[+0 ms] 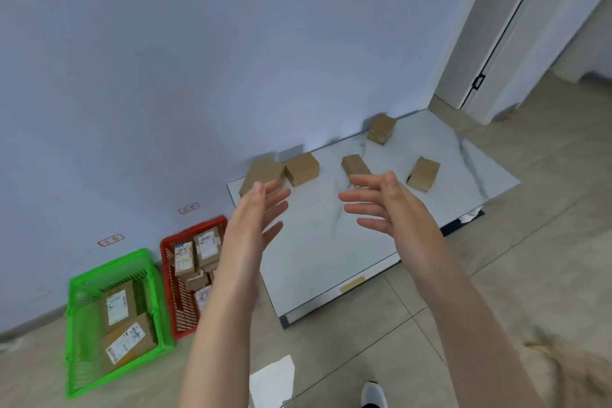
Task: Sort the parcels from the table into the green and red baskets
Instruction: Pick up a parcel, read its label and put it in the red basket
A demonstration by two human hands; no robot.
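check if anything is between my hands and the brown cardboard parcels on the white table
Nothing visible does. The left hand and right hand are open and empty over the bare white marble tabletop, with the five brown cardboard parcels lying just beyond them.

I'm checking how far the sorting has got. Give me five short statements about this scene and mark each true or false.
1. Five parcels lie on the table. True.
2. The left hand grips a parcel. False: it is open and holds nothing.
3. The green basket is empty. False: two labelled parcels lie in it.
4. The red basket stands between the green basket and the table. True.
5. The right hand holds nothing. True.
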